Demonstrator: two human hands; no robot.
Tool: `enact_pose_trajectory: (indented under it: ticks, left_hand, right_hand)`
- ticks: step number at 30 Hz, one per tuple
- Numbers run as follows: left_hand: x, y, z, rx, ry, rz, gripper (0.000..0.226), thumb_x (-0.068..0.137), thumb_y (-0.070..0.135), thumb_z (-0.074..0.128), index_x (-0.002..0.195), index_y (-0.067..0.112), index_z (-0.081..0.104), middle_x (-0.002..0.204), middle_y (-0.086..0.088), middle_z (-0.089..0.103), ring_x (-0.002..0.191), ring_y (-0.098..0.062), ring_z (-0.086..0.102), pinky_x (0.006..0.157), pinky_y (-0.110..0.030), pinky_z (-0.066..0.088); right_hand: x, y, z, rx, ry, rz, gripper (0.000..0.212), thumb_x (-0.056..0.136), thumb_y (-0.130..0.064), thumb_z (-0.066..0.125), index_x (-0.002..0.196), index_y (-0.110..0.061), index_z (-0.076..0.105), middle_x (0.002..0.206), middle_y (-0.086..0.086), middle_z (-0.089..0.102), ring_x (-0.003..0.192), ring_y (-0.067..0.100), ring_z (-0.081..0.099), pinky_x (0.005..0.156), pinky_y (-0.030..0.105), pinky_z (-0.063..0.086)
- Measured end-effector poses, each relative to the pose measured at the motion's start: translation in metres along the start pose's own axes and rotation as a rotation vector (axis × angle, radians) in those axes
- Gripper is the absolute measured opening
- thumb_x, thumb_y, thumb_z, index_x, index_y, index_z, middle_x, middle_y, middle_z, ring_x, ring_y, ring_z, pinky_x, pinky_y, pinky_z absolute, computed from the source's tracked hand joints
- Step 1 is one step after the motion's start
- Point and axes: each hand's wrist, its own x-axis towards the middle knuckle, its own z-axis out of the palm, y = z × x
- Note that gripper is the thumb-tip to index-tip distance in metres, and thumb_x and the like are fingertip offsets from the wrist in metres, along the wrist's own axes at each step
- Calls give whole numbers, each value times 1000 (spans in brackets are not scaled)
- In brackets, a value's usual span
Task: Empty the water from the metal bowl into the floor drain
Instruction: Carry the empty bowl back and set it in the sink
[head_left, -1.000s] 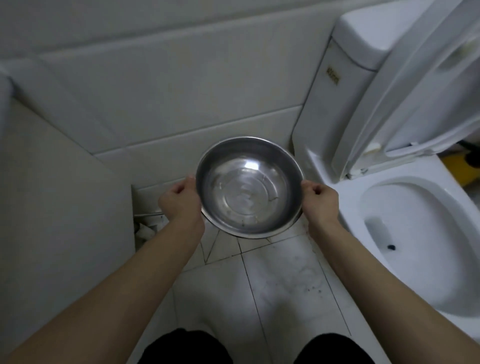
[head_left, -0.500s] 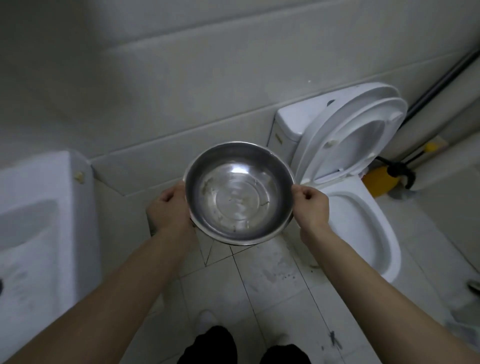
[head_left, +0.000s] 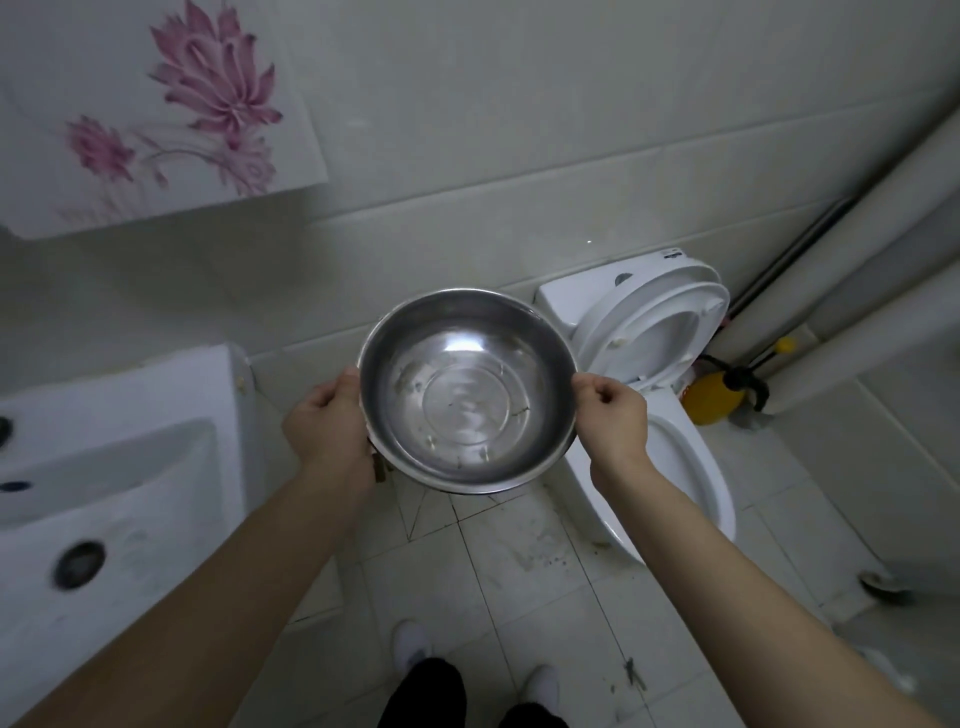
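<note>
A round metal bowl (head_left: 467, 389) is held roughly level in front of me, above the tiled floor. Its shiny inside shows only a few drops and streaks. My left hand (head_left: 327, 423) grips the bowl's left rim and my right hand (head_left: 613, 418) grips the right rim. No floor drain shows under the bowl. A round metal fitting (head_left: 883, 582) sits on the floor at the far right; whether it is the drain is unclear.
A white sink (head_left: 104, 467) stands at the left. A white toilet (head_left: 670, 426) with its lid raised stands right of the bowl. A yellow spray bottle (head_left: 717, 395) and grey pipes (head_left: 841, 291) are in the right corner. My white shoes (head_left: 410, 644) are on the floor tiles (head_left: 519, 571).
The view has risen and pulled back from the floor and toilet, bringing the sink top and flowered wall tile into sight. Both hands kept their grip on the bowl, which stayed level.
</note>
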Motion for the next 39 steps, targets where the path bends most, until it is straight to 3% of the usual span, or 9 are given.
enact_pose_trajectory:
  ticks: [4,9,13,17,21,24,30,35,39]
  left_hand:
    - [-8,29,-18,-8,-4,12,12,86,25,77,76,21,72,55,11,71,53,-6,69,46,-18,54]
    - [-13,57,-43,-7,-23,29,8,83,25,79,81,20,74,89,-5,77,88,-24,73,86,-42,61]
    - [-17,71,-64,-20,-9,32,12,79,26,82,76,18,75,85,-4,77,92,-29,74,88,-44,60]
    - [-27,81,-83,-51,8,32,22,80,29,82,87,9,76,91,-9,77,89,-26,71,92,-46,58]
    - [-37,88,-102,-61,47,54,16,84,26,79,79,11,75,82,-6,76,80,-25,70,89,-46,59]
    - [-45,92,-116,-95,78,72,17,86,23,78,75,12,73,80,-6,76,80,-25,72,88,-44,60]
    - [-63,97,-148,-143,178,85,14,88,21,76,79,11,73,89,-10,76,84,-26,71,92,-45,58]
    - [-70,101,-179,-171,234,87,16,88,25,76,85,9,76,90,-10,77,92,-29,73,92,-45,59]
    - [-71,107,-204,-206,276,81,17,88,27,76,90,10,76,92,-8,78,93,-28,73,92,-44,58]
  right_hand:
    - [-25,-26,2,17,-14,-28,46,100,-34,59,91,11,63,74,15,53,70,25,52,80,47,56]
    - [-52,-51,6,36,-52,-41,43,101,-32,58,80,6,62,70,15,55,67,27,55,81,51,59]
    - [-72,-63,8,45,-80,-52,39,99,-30,59,71,-4,64,66,13,55,66,25,52,73,49,56]
    - [-90,-68,11,54,-127,-40,39,100,-28,58,83,5,68,70,14,54,64,24,47,62,43,47]
    - [-104,-74,14,54,-170,-38,25,98,-26,62,90,-7,76,81,9,70,77,22,59,82,47,56]
    - [-113,-78,19,74,-228,-51,23,97,-22,62,87,-6,75,75,7,67,74,21,57,82,45,57]
    - [-135,-87,28,97,-319,-99,22,100,-20,61,87,-6,70,62,1,58,51,12,48,39,17,41]
    - [-151,-91,45,92,-384,-113,22,98,-23,64,80,-11,68,68,3,61,65,17,51,71,33,47]
    - [-167,-97,63,65,-432,-150,31,97,-23,64,67,-15,64,61,2,59,64,17,50,74,35,48]
